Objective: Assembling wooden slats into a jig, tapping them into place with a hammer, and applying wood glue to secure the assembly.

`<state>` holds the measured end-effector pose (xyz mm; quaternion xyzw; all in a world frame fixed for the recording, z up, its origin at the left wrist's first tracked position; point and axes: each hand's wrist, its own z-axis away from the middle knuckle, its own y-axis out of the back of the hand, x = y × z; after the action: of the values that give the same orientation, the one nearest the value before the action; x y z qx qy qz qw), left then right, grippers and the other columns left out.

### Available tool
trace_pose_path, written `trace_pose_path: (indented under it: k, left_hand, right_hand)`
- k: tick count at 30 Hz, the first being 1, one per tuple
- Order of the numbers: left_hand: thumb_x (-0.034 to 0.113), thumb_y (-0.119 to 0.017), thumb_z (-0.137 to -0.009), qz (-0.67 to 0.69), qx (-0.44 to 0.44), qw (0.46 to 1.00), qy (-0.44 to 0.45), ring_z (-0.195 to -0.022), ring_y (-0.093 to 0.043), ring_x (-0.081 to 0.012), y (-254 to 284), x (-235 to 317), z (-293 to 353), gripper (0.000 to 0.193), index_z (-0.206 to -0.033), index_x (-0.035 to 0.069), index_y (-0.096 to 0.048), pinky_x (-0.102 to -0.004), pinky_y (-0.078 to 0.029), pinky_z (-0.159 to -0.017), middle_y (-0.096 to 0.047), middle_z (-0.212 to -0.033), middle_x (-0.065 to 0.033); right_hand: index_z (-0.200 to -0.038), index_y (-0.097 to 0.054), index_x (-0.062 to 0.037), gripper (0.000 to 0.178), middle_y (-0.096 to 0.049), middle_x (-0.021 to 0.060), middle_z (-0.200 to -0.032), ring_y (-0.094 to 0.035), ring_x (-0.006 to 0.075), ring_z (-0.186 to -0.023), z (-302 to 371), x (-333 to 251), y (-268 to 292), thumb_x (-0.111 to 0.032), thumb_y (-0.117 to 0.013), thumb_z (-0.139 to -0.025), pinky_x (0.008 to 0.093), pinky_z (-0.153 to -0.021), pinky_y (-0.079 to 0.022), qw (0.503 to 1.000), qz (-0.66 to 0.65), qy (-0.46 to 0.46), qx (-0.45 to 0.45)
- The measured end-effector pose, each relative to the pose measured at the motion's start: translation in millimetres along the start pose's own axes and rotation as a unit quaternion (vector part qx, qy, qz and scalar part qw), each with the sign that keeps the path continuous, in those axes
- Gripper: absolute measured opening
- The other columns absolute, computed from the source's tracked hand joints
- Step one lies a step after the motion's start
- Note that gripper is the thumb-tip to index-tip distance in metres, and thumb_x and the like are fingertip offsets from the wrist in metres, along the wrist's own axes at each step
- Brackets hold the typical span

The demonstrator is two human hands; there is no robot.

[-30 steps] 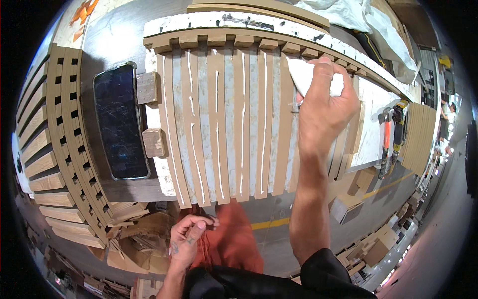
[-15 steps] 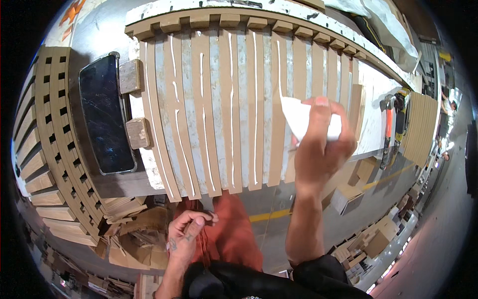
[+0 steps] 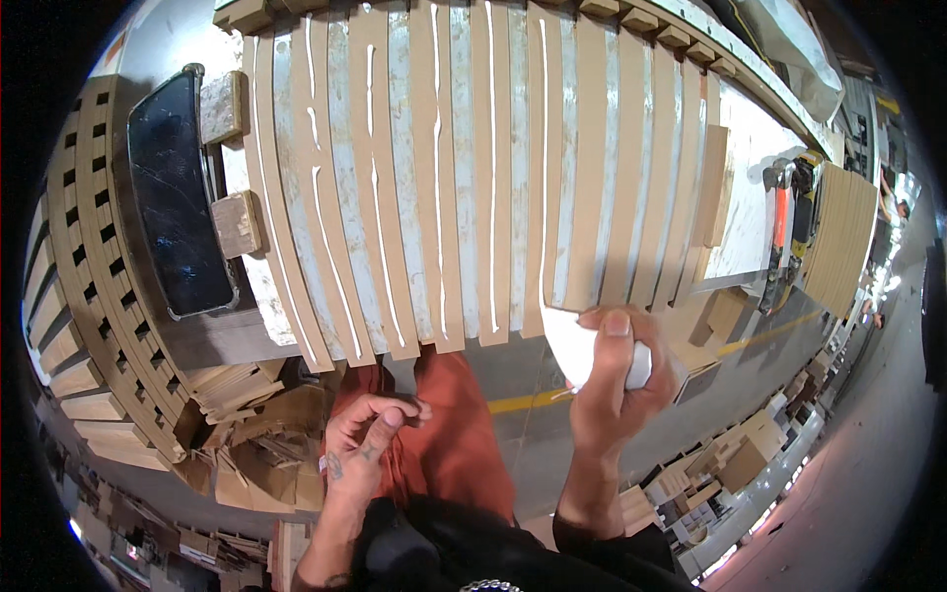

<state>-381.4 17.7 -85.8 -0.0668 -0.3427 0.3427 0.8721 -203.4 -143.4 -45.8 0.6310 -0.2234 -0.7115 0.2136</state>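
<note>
In my right hand (image 3: pixel 623 373) is a white squeeze bottle (image 3: pixel 568 340), likely of glue, gripped with thumb and fingers. Its tip points down at the near end of a brown slat, where a white glue line (image 3: pixel 544 197) runs along the slat's length. Several parallel brown slats (image 3: pixel 589 148) lie side by side on the bench, with pale, stained bars showing between them. Slats to the left carry white lines too, some broken; those to the right are bare. My left hand (image 3: pixel 363 439) hangs in front of my red trousers, fingers loosely curled against the thumb, nothing visible in it.
Two wooden blocks (image 3: pixel 237 225) flank the slats beside a black-screened device (image 3: pixel 176 197). Notched boards (image 3: pixel 109 257) are stacked at far left. A toothed rail (image 3: pixel 646 25) edges the far side. Hand tools (image 3: pixel 779 227) and stacked strips (image 3: pixel 843 227) lie right. Cardboard (image 3: pixel 256 469) stands below.
My right hand has drawn the bottle toward me along the slat, and the glue line now reaches its near end. The view has shifted a little; my left hand keeps its curled pose.
</note>
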Motion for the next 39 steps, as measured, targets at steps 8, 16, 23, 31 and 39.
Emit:
trace_pose_path:
  k: [8, 16, 23, 31, 39]
  left_hand:
    - [0.016, -0.06, -0.098, 0.013, 0.004, 1.0, 0.012, -0.095, -0.067, -0.0223, -5.4, 2.5, -1.4, 0.021, -0.098, -0.004, -0.066, -0.0336, -0.052, -0.087, -0.07, -0.101, -0.0167]
    - [0.018, -0.063, -0.094, -0.006, 0.037, 0.999, -0.002, -0.09, -0.067, -0.0232, -10.7, 6.3, -5.0, 0.021, -0.091, -0.003, -0.065, -0.0361, -0.052, -0.084, -0.069, -0.094, -0.0151]
    - [0.016, -0.063, -0.095, 0.007, 0.043, 0.999, 0.005, -0.09, -0.066, -0.0246, -7.8, 13.3, -7.2, 0.02, -0.093, -0.004, -0.065, -0.0383, -0.052, -0.086, -0.069, -0.094, -0.016]
    - [0.021, -0.065, -0.096, 0.005, 0.035, 0.999, -0.003, -0.092, -0.068, -0.0218, -4.9, 14.1, -9.4, 0.026, -0.097, -0.004, -0.067, -0.0351, -0.053, -0.086, -0.071, -0.096, -0.016]
    - [0.017, -0.063, -0.095, -0.016, 0.047, 0.999, 0.007, -0.09, -0.066, -0.0239, -12.6, 13.8, -6.7, 0.02, -0.092, -0.004, -0.064, -0.0384, -0.052, -0.086, -0.069, -0.093, -0.0152]
  right_hand:
    - [-0.083, -0.064, 0.0006, 0.012, -0.064, 0.0074, -0.069, -0.055, 0.0128, -0.057, 9.0, 12.0, 3.3, -0.004, -0.058, -0.092, 0.0259, -0.055, -0.042, 0.999, 0.006, 0.045, -0.014]
    - [-0.085, -0.066, 0.0019, 0.024, -0.064, 0.0032, -0.068, -0.052, 0.0084, -0.059, -88.7, -23.1, -32.1, -0.017, -0.057, -0.097, 0.0244, -0.053, -0.042, 0.99, -0.121, 0.0, 0.075]
    - [-0.082, -0.063, 0.0032, 0.025, -0.065, 0.0045, -0.07, -0.055, 0.0084, -0.067, -161.4, -25.5, -66.2, -0.018, -0.061, -0.096, 0.0259, -0.061, -0.046, 0.981, -0.109, 0.126, 0.099]
    - [-0.082, -0.062, 0.0035, 0.027, -0.063, 0.0035, -0.069, -0.053, 0.007, -0.065, -155.8, -24.9, -65.6, -0.019, -0.06, -0.097, 0.0251, -0.058, -0.043, 0.983, -0.09, 0.127, 0.097]
    - [-0.083, -0.063, 0.0019, 0.018, -0.059, 0.0012, -0.062, -0.05, 0.0061, -0.057, -112.2, -18.8, -38.1, -0.011, -0.06, -0.095, 0.0241, -0.051, -0.04, 0.993, -0.076, 0.047, 0.075]
